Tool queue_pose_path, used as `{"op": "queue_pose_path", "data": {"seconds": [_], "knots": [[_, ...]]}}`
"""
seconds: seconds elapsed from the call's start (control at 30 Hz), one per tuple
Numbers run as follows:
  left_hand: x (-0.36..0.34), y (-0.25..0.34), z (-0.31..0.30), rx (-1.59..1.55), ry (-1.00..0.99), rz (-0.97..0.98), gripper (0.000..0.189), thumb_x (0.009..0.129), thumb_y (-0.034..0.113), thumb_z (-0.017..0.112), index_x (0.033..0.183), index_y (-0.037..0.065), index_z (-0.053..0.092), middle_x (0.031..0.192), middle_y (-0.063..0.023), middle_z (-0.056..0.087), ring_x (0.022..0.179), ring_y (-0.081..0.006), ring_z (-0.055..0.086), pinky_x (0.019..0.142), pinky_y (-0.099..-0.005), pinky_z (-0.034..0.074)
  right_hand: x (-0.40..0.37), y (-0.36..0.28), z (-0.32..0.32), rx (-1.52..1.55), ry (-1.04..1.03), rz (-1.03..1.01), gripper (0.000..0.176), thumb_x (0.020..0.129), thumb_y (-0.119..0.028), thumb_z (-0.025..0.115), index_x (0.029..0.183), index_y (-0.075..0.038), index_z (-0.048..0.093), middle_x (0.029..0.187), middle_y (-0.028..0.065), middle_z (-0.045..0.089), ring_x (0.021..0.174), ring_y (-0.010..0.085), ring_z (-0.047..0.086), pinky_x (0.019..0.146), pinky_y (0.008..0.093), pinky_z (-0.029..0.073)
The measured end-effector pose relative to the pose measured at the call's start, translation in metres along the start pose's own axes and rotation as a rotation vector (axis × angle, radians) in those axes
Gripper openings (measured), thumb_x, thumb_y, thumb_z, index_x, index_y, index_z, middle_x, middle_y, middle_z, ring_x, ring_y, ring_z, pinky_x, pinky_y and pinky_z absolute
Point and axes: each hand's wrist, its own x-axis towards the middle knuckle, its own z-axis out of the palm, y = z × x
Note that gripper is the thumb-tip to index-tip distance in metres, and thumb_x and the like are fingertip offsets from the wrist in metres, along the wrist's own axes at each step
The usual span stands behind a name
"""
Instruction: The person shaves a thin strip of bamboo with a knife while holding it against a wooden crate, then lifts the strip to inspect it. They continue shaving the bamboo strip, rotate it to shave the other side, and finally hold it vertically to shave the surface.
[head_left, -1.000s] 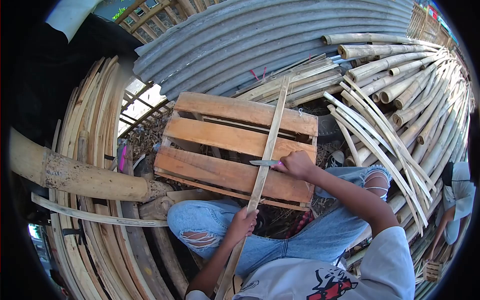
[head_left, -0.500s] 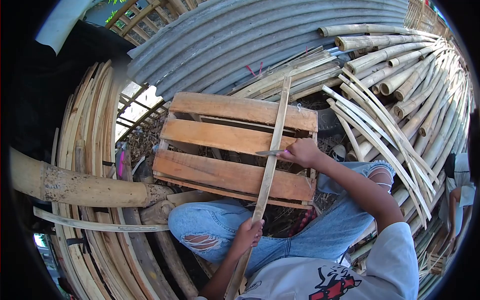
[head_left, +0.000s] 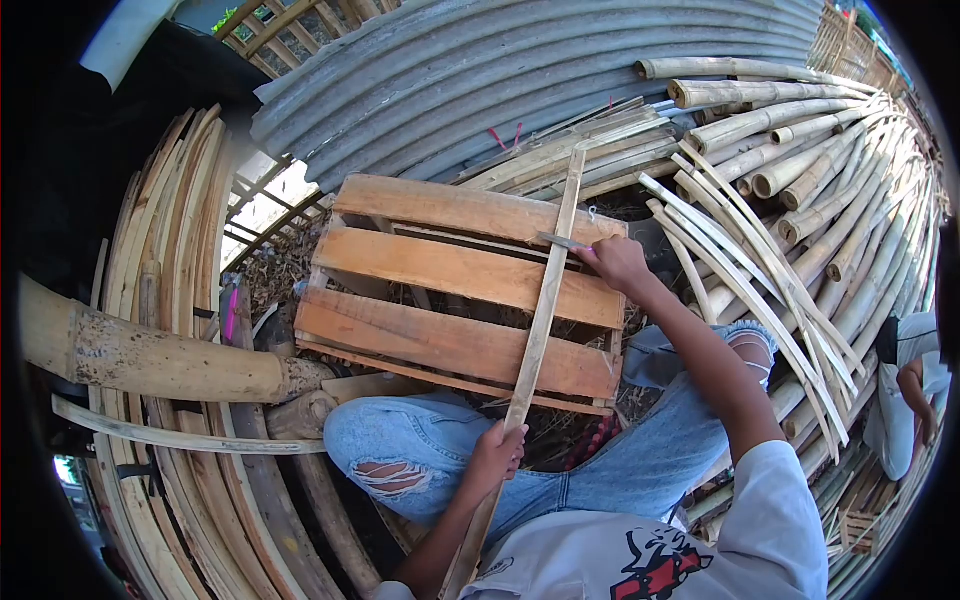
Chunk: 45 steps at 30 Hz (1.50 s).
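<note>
A long, narrow bamboo strip [head_left: 548,290] lies across a slatted wooden crate [head_left: 430,265], its near end running down past my lap. My left hand [head_left: 495,455] is closed around the strip's lower part, above my thigh. Near the strip's far end, my right hand [head_left: 615,262] grips a knife [head_left: 563,241]. The blade points left and crosses the strip over the gap below the crate's top slat. Whether the edge cuts into the strip is too small to tell.
Bamboo poles [head_left: 760,92] and loose split strips [head_left: 750,240] lie at the right. Corrugated sheeting [head_left: 430,90] stands behind the crate. Long slats [head_left: 180,260] and a thick bamboo pole [head_left: 170,360] fill the left. Another person [head_left: 905,390] is at the far right.
My right hand and the knife have moved up along the strip, toward its far end. My left hand still holds the strip. The view has shifted slightly.
</note>
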Motion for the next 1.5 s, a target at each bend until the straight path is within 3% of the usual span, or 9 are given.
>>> {"op": "queue_pose_path", "data": {"seconds": [0.13, 0.2, 0.3, 0.7, 1.07, 1.17, 1.23, 1.33, 1.5], "knots": [[0.008, -0.003, -0.013, 0.113, -0.035, 0.047, 0.021, 0.092, 0.024, 0.054, 0.086, 0.005, 0.046, 0.057, -0.0001, 0.044, 0.043, -0.0135, 0.045, 0.04, -0.0284, 0.04, 0.0, 0.014, 0.037, 0.131, 0.086, 0.002, 0.065, 0.09, -0.057, 0.037, 0.065, -0.004, 0.064, 0.062, 0.0195, 0.061, 0.064, 0.0375, 0.062, 0.058, 0.0461, 0.05], [0.004, 0.01, -0.01, 0.915, 0.309, 0.415, 0.029, 0.089, 0.027, 0.059, 0.092, 0.002, 0.046, 0.068, -0.0112, 0.053, 0.058, -0.0298, 0.055, 0.055, -0.0404, 0.048, -0.006, 0.007, 0.031, 0.238, 0.08, 0.021, 0.063, 0.091, -0.055, 0.037, 0.07, -0.003, 0.065, 0.066, 0.0214, 0.061, 0.067, 0.0387, 0.062, 0.061, 0.0466, 0.05], [0.008, 0.04, 0.003, 1.029, 0.574, 0.78, 0.035, 0.085, 0.028, 0.062, 0.097, -0.001, 0.046, 0.086, -0.0211, 0.053, 0.082, -0.0416, 0.055, 0.074, -0.0447, 0.047, -0.009, -0.001, 0.018, 0.203, -0.01, 0.097, 0.064, 0.091, -0.056, 0.036, 0.071, -0.003, 0.066, 0.066, 0.0215, 0.062, 0.067, 0.0387, 0.062, 0.062, 0.0463, 0.05], [0.103, 0.081, 0.055, 1.44, 0.753, 0.751, 0.037, 0.078, 0.032, 0.067, 0.089, -0.001, 0.058, 0.095, -0.014, 0.051, 0.095, -0.028, 0.049, 0.08, -0.0395, 0.041, -0.008, -0.002, 0.018, 0.246, -0.01, 0.135, 0.066, 0.09, -0.057, 0.037, 0.069, -0.002, 0.065, 0.066, 0.0221, 0.062, 0.067, 0.0386, 0.063, 0.062, 0.0464, 0.05], [0.093, 0.088, 0.035, 1.111, 0.449, 0.67, 0.031, 0.083, 0.021, 0.06, 0.092, -0.007, 0.052, 0.089, -0.0251, 0.051, 0.089, -0.0404, 0.054, 0.081, -0.047, 0.043, -0.043, -0.043, -0.004, 0.297, -0.068, -0.046, 0.066, 0.09, -0.057, 0.037, 0.067, -0.004, 0.066, 0.06, 0.0209, 0.059, 0.061, 0.0373, 0.062, 0.057, 0.0462, 0.049], [0.099, 0.087, 0.026, 0.993, 0.401, 0.832, 0.023, 0.086, 0.016, 0.057, 0.092, -0.004, 0.047, 0.077, -0.0191, 0.053, 0.073, -0.032, 0.06, 0.066, -0.0433, 0.049, -0.045, -0.046, -0.011, 0.343, -0.054, -0.095, 0.063, 0.09, -0.057, 0.038, 0.069, -0.005, 0.068, 0.057, 0.0189, 0.059, 0.057, 0.0367, 0.061, 0.055, 0.0456, 0.049], [0.088, 0.096, 0.03, 0.397, 0.161, 0.404, 0.015, 0.086, 0.01, 0.054, 0.087, 0.003, 0.041, 0.06, -0.0058, 0.045, 0.046, -0.018, 0.05, 0.043, -0.031, 0.043, -0.046, -0.05, -0.023, 0.296, -0.043, -0.143, 0.062, 0.089, -0.057, 0.04, 0.068, -0.006, 0.068, 0.057, 0.0181, 0.059, 0.056, 0.0359, 0.06, 0.053, 0.0441, 0.048], [0.088, 0.094, 0.022, 0.178, -0.008, 0.337, 0.013, 0.088, 0.01, 0.053, 0.086, 0.006, 0.04, 0.059, -0.0001, 0.041, 0.039, -0.0057, 0.04, 0.033, -0.0221, 0.031, -0.05, -0.053, -0.025, 0.256, 0.006, -0.198, 0.061, 0.089, -0.057, 0.041, 0.066, -0.007, 0.067, 0.057, 0.0175, 0.059, 0.055, 0.035, 0.06, 0.052, 0.0422, 0.048], [0.054, 0.085, 0.028, 0.309, 0.073, 0.25, 0.021, 0.09, 0.019, 0.057, 0.082, 0.007, 0.041, 0.055, 0.0018, 0.04, 0.038, -0.0044, 0.037, 0.031, -0.0214, 0.029, -0.015, -0.015, -0.026, 0.146, 0.181, -0.022, 0.064, 0.089, -0.058, 0.039, 0.058, -0.007, 0.063, 0.054, 0.0161, 0.058, 0.052, 0.0341, 0.059, 0.047, 0.0423, 0.045]]}}
